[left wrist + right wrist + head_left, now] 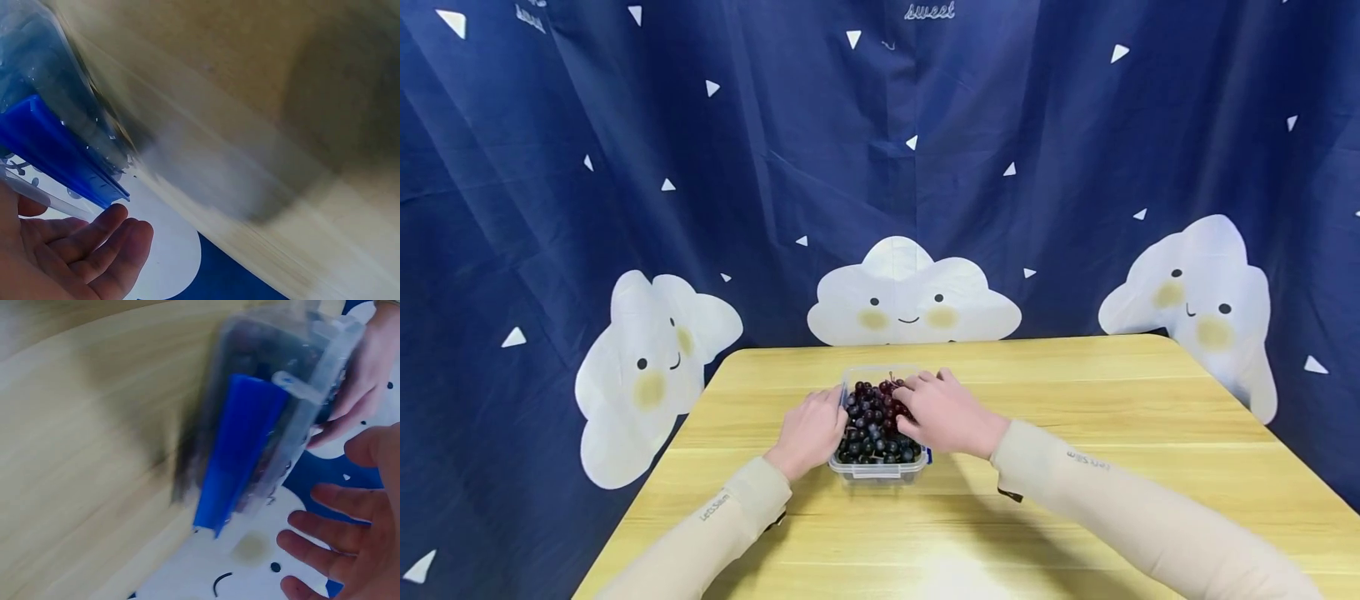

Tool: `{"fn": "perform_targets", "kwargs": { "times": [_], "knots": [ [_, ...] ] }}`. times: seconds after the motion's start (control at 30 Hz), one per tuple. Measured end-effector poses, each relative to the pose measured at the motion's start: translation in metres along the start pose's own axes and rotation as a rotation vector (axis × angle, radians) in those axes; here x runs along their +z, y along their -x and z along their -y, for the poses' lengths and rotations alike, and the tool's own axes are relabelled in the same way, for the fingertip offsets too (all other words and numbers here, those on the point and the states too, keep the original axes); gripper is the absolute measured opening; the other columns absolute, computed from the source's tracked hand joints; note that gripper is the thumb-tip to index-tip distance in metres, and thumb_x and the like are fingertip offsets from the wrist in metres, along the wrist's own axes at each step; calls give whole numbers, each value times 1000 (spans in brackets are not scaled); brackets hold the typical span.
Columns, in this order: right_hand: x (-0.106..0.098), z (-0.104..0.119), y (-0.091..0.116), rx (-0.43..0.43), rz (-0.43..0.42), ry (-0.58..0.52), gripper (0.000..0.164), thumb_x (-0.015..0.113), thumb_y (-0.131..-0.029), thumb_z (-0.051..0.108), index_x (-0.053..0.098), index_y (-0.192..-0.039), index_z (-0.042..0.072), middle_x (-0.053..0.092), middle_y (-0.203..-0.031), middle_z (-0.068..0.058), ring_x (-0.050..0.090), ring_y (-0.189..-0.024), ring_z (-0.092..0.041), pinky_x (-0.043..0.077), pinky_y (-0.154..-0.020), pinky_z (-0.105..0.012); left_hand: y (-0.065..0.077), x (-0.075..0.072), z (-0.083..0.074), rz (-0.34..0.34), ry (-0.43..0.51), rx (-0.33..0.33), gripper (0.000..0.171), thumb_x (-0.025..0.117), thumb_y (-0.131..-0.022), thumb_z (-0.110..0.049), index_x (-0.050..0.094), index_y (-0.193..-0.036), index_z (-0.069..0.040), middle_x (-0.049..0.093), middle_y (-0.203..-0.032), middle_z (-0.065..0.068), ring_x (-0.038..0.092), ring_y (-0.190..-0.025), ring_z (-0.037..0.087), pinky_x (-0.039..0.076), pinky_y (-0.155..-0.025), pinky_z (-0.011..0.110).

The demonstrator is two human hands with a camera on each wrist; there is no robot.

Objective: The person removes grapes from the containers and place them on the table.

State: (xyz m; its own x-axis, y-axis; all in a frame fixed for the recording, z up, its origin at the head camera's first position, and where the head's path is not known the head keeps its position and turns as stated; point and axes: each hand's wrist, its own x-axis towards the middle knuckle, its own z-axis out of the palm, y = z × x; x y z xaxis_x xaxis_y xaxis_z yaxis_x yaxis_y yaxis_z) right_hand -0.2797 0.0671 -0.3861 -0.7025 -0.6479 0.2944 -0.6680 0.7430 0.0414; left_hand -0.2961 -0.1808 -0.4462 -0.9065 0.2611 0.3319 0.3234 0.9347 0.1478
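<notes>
Dark grapes (868, 429), redder at the back right, fill a clear plastic container (876, 471) on the table. My left hand (811, 429) holds the container's left rim. In the left wrist view, the rim runs between its thumb and fingers, beside a blue latch (56, 150). My right hand (951, 417) is over the right side of the container, its fingertips at the grapes in the head view. The right wrist view shows that hand's fingers (331, 534) spread, with nothing between them. Another blue latch (234, 456) hangs on the container's near side there.
Light wood covers the tabletop (1075, 417), which has rounded far corners. Behind it hangs a dark blue curtain (775, 150) with white triangles and smiling clouds. A small dark tab (1011, 495) hangs from the right cuff.
</notes>
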Motion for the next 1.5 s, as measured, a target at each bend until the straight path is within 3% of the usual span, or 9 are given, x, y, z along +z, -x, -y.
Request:
{"fn": "perform_targets", "kwargs": {
  "times": [0.17, 0.3, 0.53, 0.73, 1.0, 1.27, 1.5],
  "knots": [
    [-8, 7, -12, -75, 78, -58, 33, 62, -96, 33, 73, -118, 12, 73, -113, -4, 67, -105, -23, 50, -84, -46, 0, 0, -1, 7, 11, 0, 46, 44, -103, -22, 54, -144, -4, 66, -130, 16, 63, -119, 33, 57, -88, 54],
    [-13, 12, -22, -118, 197, -124, 35, 63, -96, 33, 72, -122, 11, 73, -114, -4, 69, -105, -22, 56, -90, -44, 1, 0, -2, -4, 11, 5, 46, 45, -103, -22, 53, -144, -3, 66, -129, 17, 63, -118, 33, 57, -86, 54],
    [-19, 20, -39, -130, 428, -196, 43, 61, -98, 37, 66, -134, 15, 67, -133, 1, 62, -125, -20, 48, -107, -40, 0, -1, -1, -12, 8, -1, 45, 45, -103, -21, 54, -143, -3, 67, -128, 16, 63, -117, 33, 56, -87, 55],
    [-20, 24, -52, -160, 603, -216, 44, 61, -99, 39, 63, -138, 19, 67, -133, 4, 63, -123, -16, 47, -107, -35, 0, -1, -3, -9, -10, 4, 43, 47, -103, -21, 56, -141, -3, 68, -124, 16, 64, -115, 33, 56, -86, 55],
    [-23, 29, -65, -131, 699, -206, 44, 62, -98, 41, 64, -136, 22, 69, -124, 4, 65, -113, -12, 50, -102, -34, 1, -2, -4, -23, -18, -4, 41, 46, -103, -20, 58, -138, -5, 70, -122, 14, 65, -113, 31, 57, -84, 56],
    [-20, 31, -72, -122, 751, -150, 47, 62, -97, 45, 61, -139, 23, 60, -142, 4, 55, -132, -16, 44, -111, -35, 1, -4, -5, -15, -26, -4, 41, 47, -102, -21, 58, -138, -3, 71, -116, 14, 66, -109, 32, 57, -77, 56],
    [-17, 30, -74, -106, 770, -163, 48, 63, -95, 50, 61, -133, 22, 63, -134, 4, 59, -122, -13, 48, -103, -34, 1, -4, -5, -25, -35, 3, 40, 47, -102, -20, 58, -137, -4, 71, -111, 14, 67, -105, 31, 58, -75, 56]
  ]
}}
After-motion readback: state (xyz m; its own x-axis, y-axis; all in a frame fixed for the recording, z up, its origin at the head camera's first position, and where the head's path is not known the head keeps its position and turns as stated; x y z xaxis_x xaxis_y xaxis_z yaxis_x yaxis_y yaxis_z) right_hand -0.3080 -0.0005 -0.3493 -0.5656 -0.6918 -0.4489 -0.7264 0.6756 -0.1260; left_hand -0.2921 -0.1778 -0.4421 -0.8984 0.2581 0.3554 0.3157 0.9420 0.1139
